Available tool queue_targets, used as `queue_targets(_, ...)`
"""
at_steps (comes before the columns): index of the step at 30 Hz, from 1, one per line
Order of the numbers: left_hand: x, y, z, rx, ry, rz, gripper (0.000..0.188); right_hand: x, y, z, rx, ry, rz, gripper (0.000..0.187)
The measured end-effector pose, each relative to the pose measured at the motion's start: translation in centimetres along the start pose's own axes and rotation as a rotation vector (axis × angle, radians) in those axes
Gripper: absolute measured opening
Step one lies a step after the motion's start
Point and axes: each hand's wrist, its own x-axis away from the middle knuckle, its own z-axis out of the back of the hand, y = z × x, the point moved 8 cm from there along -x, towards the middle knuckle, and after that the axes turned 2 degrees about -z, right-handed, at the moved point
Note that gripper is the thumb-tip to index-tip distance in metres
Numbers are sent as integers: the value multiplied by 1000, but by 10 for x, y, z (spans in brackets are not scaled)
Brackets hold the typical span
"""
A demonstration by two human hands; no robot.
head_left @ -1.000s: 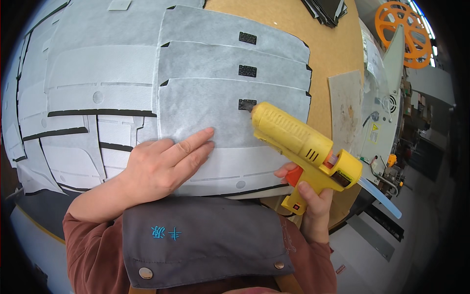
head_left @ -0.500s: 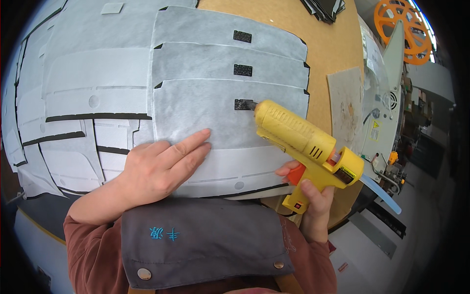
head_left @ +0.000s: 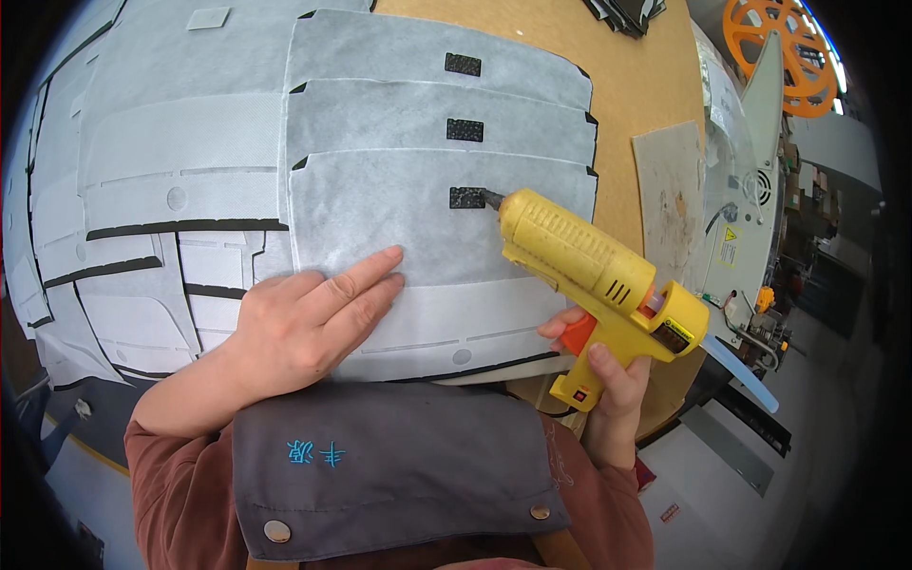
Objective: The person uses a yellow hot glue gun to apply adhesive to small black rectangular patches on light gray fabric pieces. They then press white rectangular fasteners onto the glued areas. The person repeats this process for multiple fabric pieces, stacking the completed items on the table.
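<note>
My right hand (head_left: 613,366) is wrapped around the handle of a yellow hot glue gun (head_left: 575,249), its fingers at the orange trigger. A pale glue stick (head_left: 741,373) sticks out of the gun's back end. The dark nozzle is over or touching the right end of a black rectangle (head_left: 466,198) on the nearest whitish sheet panel (head_left: 366,214). Lying on that same panel is my left hand (head_left: 313,318), fingers stretched out flat. Two more overlapping panels lie beyond, each with its own black rectangle (head_left: 465,129).
More whitish panels (head_left: 190,142) with black edges cover the table's left side. A brown board (head_left: 541,24) shows behind, with a stack of dark pieces (head_left: 627,13) on it. At right are a stained flat board (head_left: 665,190), a grey machine (head_left: 736,237) and an orange reel (head_left: 784,57).
The glue gun's nozzle has shifted slightly right along the nearest black rectangle, uncovering more of it. My left hand stays flat in nearly the same place.
</note>
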Motion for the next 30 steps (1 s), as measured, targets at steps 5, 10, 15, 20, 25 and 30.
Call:
queue_targets(5, 0, 0, 0, 0, -1, 2, 36, 7, 3, -2, -34, -33, -12, 51)
queue_targets(10, 0, 0, 0, 2, -6, 9, 36, 6, 5, -8, -73, -56, -47, 51)
queue_targets(15, 0, 0, 0, 1, -16, 0, 36, 2, 4, -14, -90, -63, -60, 53)
queue_targets(20, 0, 0, -1, 3, -24, 2, 36, 7, 7, -4, -52, -25, -54, 52)
queue_targets(25, -1, 0, 0, 11, -14, 8, 35, 8, 8, 2, -42, -14, 2, 52)
queue_targets(30, -2, 0, 0, 14, -9, 6, 35, 8, 8, 2, -57, -8, 9, 51)
